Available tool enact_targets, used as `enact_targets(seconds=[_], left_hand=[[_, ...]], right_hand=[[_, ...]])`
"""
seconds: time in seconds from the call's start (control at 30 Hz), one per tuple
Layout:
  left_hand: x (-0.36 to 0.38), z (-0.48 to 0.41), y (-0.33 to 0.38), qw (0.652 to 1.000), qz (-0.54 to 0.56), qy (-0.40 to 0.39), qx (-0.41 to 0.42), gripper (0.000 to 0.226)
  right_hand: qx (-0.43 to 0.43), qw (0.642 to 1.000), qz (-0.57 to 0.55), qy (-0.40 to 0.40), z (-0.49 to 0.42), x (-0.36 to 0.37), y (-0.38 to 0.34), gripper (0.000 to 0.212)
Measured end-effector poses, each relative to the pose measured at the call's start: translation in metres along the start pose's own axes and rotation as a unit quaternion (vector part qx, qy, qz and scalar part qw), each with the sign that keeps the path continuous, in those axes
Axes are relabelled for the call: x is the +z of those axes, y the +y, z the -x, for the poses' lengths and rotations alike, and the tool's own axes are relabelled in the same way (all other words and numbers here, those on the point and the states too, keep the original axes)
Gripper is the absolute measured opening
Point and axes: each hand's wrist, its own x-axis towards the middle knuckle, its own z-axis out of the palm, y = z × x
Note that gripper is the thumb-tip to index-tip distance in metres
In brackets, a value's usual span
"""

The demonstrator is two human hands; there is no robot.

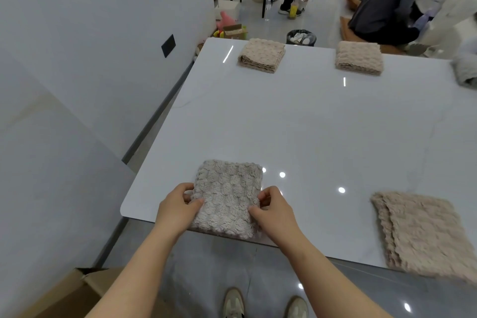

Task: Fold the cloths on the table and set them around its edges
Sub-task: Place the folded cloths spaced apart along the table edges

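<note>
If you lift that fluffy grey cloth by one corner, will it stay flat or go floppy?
Probably floppy: the grey cloth is soft, bubbly fabric in folded layers, so it would likely droop and unfold. Pushed, it may slide easily, since the table looks glossy.

White wall (90, 33) w/ black plate (168, 45), glossy grey floor (438, 299), cardboard box (64, 299).

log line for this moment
grey cloth folded, near table edge | left hand grips left side | right hand grips right side
</note>
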Motion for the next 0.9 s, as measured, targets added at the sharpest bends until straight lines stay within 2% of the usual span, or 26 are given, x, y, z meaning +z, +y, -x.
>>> enact_targets(seconds=[0.17, 0.4, 0.57, 0.67, 0.77, 0.9], left_hand=[[-0.006, 0.001, -0.006, 1.000, -0.007, -0.016, -0.006, 0.040], [-0.002, 0.002, -0.004, 1.000, -0.023, 0.005, 0.015, 0.042], [0.011, 0.007, 0.010, 0.982, -0.147, 0.092, 0.073, 0.049], [0.028, 0.017, 0.030, 0.968, -0.161, 0.114, 0.154, 0.041], [0.061, 0.032, 0.057, 0.963, -0.127, 0.040, 0.235, 0.031], [0.117, 0.062, 0.094, 0.968, -0.061, -0.087, 0.227, 0.028]], right_hand=[[0.000, 1.000, -0.003, -0.015, 0.001, 0.006, -0.002, 0.019], [0.021, 0.999, -0.042, -0.004, 0.005, 0.002, -0.001, 0.020], [0.039, 0.995, -0.091, 0.019, 0.011, -0.020, 0.000, 0.022], [0.038, 0.994, -0.090, 0.044, 0.015, -0.036, 0.007, 0.019], [0.033, 0.992, -0.097, 0.075, 0.020, -0.059, 0.015, 0.014], [0.016, 0.988, -0.084, 0.131, 0.027, -0.102, 0.028, 0.009]])
